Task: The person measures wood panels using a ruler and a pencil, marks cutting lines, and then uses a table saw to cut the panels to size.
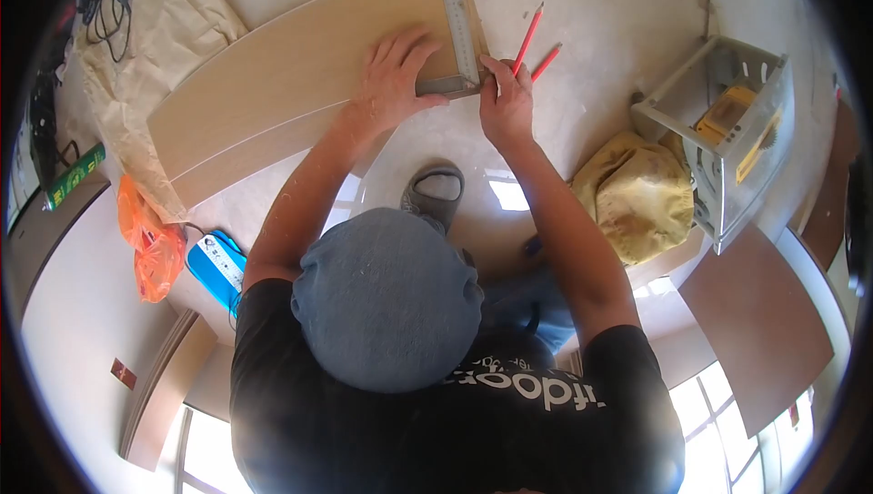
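Observation:
A long tan wooden board (300, 66) lies in front of me. My left hand (396, 75) rests on it with fingers spread, the thumb by the stock of a try square (456, 16). The square's silver ruled blade runs away from me across the board, near its right end. At the board's right edge, beside the square's corner, my right hand (507, 105) is closed. Two red pencils (528, 37) stick out from between its fingers, pointing up and right. Whether the right fingertips also press on the square or board, I cannot tell.
To the right stand a grey metal frame with a yellow part and saw blade (732, 121), and a yellowish cloth bag (641, 198). At left are crumpled tan cloth (150, 48), an orange plastic bag (150, 239) and a blue-and-white device (216, 267). A slippered foot (435, 194) is below the board.

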The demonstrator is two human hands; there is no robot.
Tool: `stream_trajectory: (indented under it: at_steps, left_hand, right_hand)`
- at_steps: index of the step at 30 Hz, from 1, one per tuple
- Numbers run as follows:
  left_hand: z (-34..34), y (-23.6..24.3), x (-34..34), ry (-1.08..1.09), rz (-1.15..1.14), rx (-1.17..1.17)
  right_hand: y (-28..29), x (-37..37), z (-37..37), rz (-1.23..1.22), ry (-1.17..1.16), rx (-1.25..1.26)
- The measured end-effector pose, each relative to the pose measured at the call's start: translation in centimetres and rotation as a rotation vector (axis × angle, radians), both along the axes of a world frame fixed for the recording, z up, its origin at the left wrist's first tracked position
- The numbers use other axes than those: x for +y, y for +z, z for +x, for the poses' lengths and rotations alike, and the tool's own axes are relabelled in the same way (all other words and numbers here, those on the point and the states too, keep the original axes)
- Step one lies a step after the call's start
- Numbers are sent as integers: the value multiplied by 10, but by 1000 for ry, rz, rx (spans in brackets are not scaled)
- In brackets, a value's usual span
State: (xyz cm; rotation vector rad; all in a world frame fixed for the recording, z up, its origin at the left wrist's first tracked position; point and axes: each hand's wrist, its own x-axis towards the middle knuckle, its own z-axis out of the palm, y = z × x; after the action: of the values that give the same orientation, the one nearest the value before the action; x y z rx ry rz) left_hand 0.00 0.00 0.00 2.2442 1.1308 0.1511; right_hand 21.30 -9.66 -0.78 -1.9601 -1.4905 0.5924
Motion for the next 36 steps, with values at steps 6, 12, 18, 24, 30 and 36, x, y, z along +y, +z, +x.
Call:
stream_trajectory:
  at_steps: [6,12,18,24,30,36]
  left_hand:
    - [13,16,26,-256,225,-6]
    - [14,15,34,-374,209,62]
    - [16,4,34,-382,193,98]
    - [18,3,35,-366,144,110]
    - [18,-2,33,-349,134,88]
    - [18,-6,32,-336,144,77]
  right_hand:
    - [7,6,6,-23,-10,56]
    - [34,3,22,-42,-57,174]
    - [52,4,41,21,-16,217]
    - [77,31,43,50,0,315]
    - [71,57,31,105,-37,198]
    - [58,65,21,69,-74,225]
